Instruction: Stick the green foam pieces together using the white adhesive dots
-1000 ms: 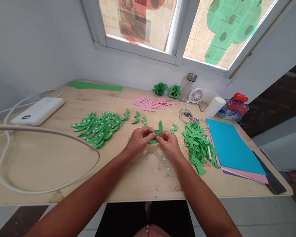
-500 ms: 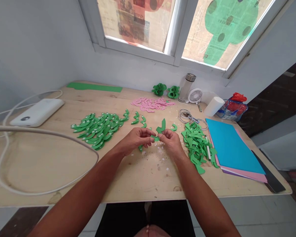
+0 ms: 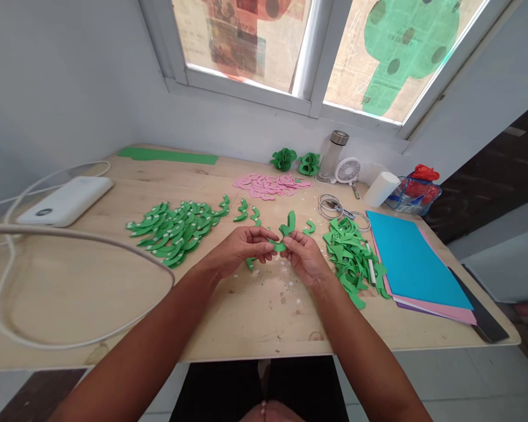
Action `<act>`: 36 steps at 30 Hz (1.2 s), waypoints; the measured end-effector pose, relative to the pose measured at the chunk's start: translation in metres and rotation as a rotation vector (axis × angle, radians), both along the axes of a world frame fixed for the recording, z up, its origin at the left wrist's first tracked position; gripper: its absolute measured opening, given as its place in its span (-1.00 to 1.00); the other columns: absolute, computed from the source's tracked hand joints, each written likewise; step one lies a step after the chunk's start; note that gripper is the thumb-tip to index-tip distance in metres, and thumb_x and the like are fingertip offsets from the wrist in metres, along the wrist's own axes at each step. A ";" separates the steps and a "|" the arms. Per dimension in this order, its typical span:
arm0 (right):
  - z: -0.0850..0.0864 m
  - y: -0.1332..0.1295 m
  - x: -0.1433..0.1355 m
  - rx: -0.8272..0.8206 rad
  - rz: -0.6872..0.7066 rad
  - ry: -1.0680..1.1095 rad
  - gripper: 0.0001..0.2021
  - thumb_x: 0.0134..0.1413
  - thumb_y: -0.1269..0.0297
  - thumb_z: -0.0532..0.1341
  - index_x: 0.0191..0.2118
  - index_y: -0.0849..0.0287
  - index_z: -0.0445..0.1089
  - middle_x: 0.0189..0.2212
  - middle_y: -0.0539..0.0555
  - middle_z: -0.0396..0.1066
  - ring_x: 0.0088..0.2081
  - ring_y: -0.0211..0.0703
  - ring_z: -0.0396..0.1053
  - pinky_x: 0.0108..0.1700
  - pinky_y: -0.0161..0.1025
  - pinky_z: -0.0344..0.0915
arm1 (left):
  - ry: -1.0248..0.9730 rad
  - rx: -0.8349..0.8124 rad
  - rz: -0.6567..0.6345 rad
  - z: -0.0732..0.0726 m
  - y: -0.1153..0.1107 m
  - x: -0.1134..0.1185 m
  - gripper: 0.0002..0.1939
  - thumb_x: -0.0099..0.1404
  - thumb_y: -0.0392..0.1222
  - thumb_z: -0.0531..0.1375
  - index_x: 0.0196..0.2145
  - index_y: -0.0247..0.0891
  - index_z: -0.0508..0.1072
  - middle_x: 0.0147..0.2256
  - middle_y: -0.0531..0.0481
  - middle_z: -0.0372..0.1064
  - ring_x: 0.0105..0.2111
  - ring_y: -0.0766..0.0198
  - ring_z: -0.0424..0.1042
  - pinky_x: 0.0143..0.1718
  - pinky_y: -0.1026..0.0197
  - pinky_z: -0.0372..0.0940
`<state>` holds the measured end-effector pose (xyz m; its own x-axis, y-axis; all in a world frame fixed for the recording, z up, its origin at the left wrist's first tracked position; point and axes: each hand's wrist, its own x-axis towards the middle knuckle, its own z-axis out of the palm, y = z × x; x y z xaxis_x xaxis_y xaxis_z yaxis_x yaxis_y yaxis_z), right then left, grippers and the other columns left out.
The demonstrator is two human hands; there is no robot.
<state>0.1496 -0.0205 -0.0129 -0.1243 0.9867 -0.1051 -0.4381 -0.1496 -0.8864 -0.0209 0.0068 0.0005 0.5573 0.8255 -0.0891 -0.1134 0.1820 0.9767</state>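
Between my hands is a curved green foam or paper cutout (image 3: 289,223), its upper end rising above my right fingers and its lower curve showing between the fingertips. My right hand (image 3: 307,258) pinches it with thumb and forefinger. My left hand (image 3: 253,245) closes thumb and fingers on the lower curve's left end. Several wavy green cutouts (image 3: 243,210) lie just beyond my left hand, and a small curved green piece (image 3: 310,227) sits beyond the right. Tiny white scraps (image 3: 290,283) dot the wood below.
Left lies a heap of green cutouts with white patches (image 3: 176,231); right, a pile of green offcuts (image 3: 349,252) with a white pen (image 3: 371,272). Scissors (image 3: 332,205), pink cutouts (image 3: 268,185), a bottle (image 3: 333,155), blue sheets (image 3: 416,258) and a white power bank (image 3: 66,201) surround them.
My left fingertips have come onto the lower curve of the green cutout. The right hand keeps its pinch, with the piece slightly turned.
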 end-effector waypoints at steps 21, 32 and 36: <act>-0.001 0.002 0.001 -0.015 -0.125 -0.007 -0.75 -0.30 0.22 0.39 -0.50 0.16 0.32 -0.60 -0.08 0.31 -0.57 -0.33 0.18 -0.49 -0.33 0.11 | 0.035 0.153 0.029 0.001 -0.005 0.007 -0.70 0.03 -0.15 0.31 -0.25 -0.30 0.48 -0.47 -0.07 0.46 -0.45 0.26 0.43 -0.39 0.23 0.35; -0.001 0.001 0.001 -0.028 -0.016 0.089 -0.79 -0.18 0.19 0.31 -0.39 0.13 0.35 -0.42 0.01 0.43 -0.42 -0.23 0.36 -0.39 -0.29 0.26 | -0.007 0.174 0.050 0.000 -0.006 0.011 -0.69 0.01 -0.15 0.32 -0.26 -0.31 0.48 -0.39 -0.09 0.46 -0.43 0.27 0.42 -0.35 0.19 0.36; 0.000 -0.001 0.001 -0.023 0.011 0.153 -0.83 -0.17 0.22 0.30 -0.43 0.13 0.33 -0.42 -0.01 0.44 -0.40 -0.21 0.38 -0.37 -0.27 0.28 | -0.037 0.173 0.035 0.001 -0.008 0.011 -0.72 0.02 -0.17 0.32 -0.28 -0.31 0.48 -0.39 -0.07 0.45 -0.43 0.30 0.40 -0.35 0.23 0.33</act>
